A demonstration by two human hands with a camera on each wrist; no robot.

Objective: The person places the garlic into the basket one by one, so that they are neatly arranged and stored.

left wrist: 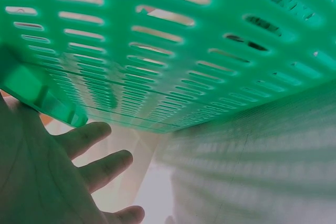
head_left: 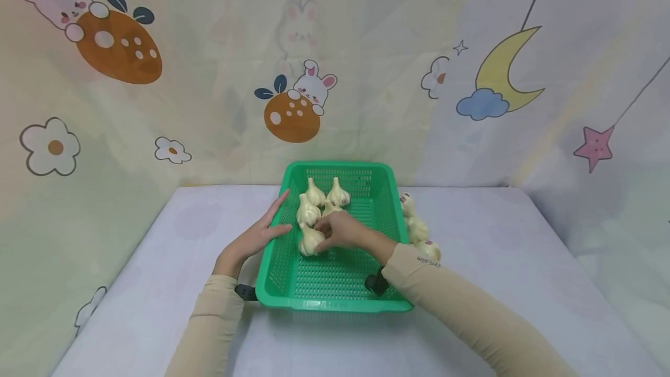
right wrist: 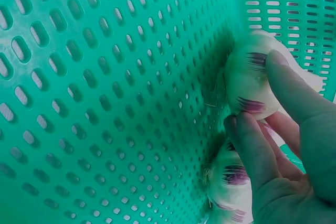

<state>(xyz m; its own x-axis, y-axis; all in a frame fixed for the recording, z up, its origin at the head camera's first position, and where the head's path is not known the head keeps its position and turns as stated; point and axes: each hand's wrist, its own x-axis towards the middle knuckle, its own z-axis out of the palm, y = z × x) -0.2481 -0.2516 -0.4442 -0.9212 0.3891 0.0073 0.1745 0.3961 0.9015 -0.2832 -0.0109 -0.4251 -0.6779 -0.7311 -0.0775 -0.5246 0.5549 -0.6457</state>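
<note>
Head view: right hand [head_left: 340, 230] is pinching a garlic bulb [head_left: 311, 241] inside the green basket [head_left: 335, 306], near its left wall; four other bulbs [head_left: 308, 212] are lying beyond it. Left hand [head_left: 255, 239] is resting, fingers extended, on the basket's left rim. Three outside bulbs [head_left: 417, 230] are lying on the worktop [head_left: 487, 249], just right of the basket. Left wrist view: fingers are spreading beside the slotted outer wall. Right wrist view: thumb and fingertips are gripping the purple-streaked bulb; another is lying close by.
</note>
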